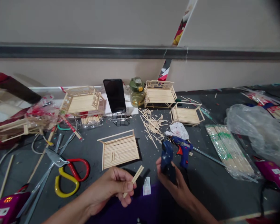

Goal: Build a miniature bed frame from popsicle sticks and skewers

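My left hand [120,186] pinches a pair of short wooden sticks [137,175] between thumb and fingers, their upper ends pointing up and right. In my right hand [175,186] is a dark blue hand tool [167,155], held upright; its kind cannot be made out. Just beyond my left hand lies a small wooden stick frame [120,149] with a slatted base, a raised rail at its back and several short stick pieces on the slats. A blue glue gun [183,147] rests beyond my right hand, a glue stick in its rear.
Cut stick pieces [154,124] lie heaped in the middle. Behind stand stick-built models [160,95], a phone [114,95] on a wire stand and a green bottle [137,93]. Scissors [68,165] lie left, bagged sticks [228,149] right. Purple plugged blocks [10,207] sit at both sides.
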